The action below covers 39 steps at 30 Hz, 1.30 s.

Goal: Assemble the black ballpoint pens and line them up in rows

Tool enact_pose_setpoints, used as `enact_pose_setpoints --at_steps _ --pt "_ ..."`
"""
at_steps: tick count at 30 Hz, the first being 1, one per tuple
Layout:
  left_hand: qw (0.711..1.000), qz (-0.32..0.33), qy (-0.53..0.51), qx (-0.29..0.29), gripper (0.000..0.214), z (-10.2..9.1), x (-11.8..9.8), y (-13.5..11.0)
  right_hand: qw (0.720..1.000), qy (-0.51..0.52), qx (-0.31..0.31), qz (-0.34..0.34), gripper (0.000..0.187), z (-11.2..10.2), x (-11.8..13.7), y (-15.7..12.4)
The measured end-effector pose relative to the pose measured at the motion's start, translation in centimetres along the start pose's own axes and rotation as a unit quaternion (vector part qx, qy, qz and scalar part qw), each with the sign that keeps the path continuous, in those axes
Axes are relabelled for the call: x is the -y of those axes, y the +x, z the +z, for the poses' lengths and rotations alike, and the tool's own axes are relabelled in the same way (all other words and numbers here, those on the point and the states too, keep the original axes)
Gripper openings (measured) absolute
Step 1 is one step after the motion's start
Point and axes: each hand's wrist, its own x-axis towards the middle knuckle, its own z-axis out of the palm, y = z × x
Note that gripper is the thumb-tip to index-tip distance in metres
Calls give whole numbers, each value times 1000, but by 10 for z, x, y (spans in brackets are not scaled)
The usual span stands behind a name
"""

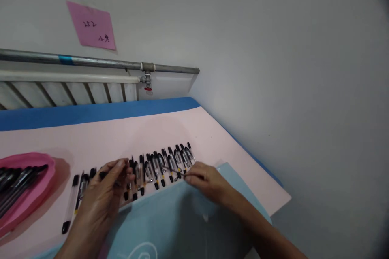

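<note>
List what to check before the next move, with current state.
1. Right hand grip: ok, thumb and fingers pinch a thin dark piece.
2. Left hand grip: cannot tell, curled fingers hide what it holds.
3. Row of pens fully visible: not ok, left hand covers part.
4. Pink basket stocked: ok, dark items inside.
5. Light-blue cover apart from the pens: cannot tell, its edge runs close.

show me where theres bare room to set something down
Bare pink tabletop lies behind the row of pens, up to the blue border, and right of the row, short of the side wall. It's crowded along the row, near the left hand and right hand, and at the loaded pink tray.
</note>
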Motion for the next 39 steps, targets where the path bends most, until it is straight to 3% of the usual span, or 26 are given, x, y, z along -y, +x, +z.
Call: enact_pose_setpoints --at_steps 5,7,11,16,21,28,33,39 --pt "998 -32 32 34 11 -3 0 2 974 -131 -152 111 24 -21 -48 14" --pt "997 -40 42 43 13 -2 2 0 965 -140 -171 144 25 -21 -59 19" --pt "998 -38 43 17 9 1 2 -3 961 -168 -133 174 23 -14 -65 22" --pt "997 -50 49 17 8 1 0 -2 962 -188 -111 165 23 -11 -59 18" --pt "994 -62 82 48 12 -3 4 -1 967 -190 -108 130 24 -9 -59 14" --pt "978 -95 136 125 25 -3 8 -7 972 -143 -168 86 29 -8 -69 16" --pt "972 -102 149 148 29 -1 8 -11 968 -198 -117 96 28 -8 -63 16" --pt "969 -103 156 159 29 -3 8 -9 969 -201 -102 99 27 -9 -61 16"
